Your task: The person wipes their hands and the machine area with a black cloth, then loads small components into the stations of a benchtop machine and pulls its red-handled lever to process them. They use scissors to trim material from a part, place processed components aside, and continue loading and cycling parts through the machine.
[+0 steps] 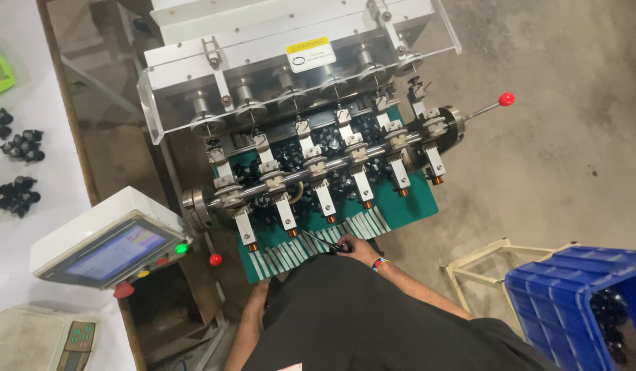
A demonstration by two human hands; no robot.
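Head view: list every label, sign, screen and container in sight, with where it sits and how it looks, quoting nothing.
Yellow-and-white rectangular warning sticker: on the grey metal winding machine's top cover, with a round arrow symbol.
Lit colour touchscreen: in a white tilted control box, lower left, with green, yellow and red buttons beside it.
Beige weighing scale's keypad panel: bottom left, green keys.
Blue ribbed plastic crate: lower right, holding dark parts.

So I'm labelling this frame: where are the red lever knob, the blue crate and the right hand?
red lever knob [507,99], head view, ball centre
blue crate [548,292], head view, near rim
right hand [356,247], head view, back of hand
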